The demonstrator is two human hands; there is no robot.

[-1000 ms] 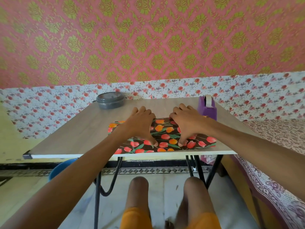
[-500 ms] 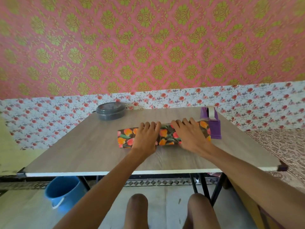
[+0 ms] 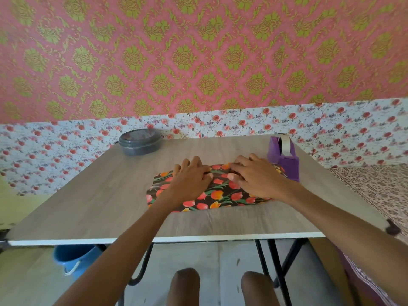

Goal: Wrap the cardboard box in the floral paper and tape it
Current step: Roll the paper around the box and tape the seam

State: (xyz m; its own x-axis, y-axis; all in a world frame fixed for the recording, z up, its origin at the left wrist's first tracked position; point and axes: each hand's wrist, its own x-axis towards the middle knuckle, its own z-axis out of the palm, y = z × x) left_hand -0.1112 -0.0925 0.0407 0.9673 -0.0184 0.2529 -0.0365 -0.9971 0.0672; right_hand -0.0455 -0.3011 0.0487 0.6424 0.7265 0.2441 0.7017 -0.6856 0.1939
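The dark floral paper [image 3: 220, 196], printed with red and orange tulips, lies on the wooden table [image 3: 99, 195] in the middle. My left hand [image 3: 189, 177] and my right hand [image 3: 258, 175] sit side by side on its far part, fingers curled over the raised far edge and thumbs on top. The near part of the sheet lies flat toward me. No cardboard box shows; the paper and my hands cover whatever is beneath. A purple tape dispenser [image 3: 284, 161] stands just right of my right hand, touching the paper's far right corner.
A round grey lidded tin [image 3: 140, 142] sits at the table's far left. A blue bucket [image 3: 70, 259] stands on the floor under the table's left side. A patterned bedspread [image 3: 379, 191] borders the table on the right. My knees are under the front edge.
Half a second ago the paper looked like a narrow roll under my hands; now a flat stretch of it lies toward me. Both hands stay at the far edge.
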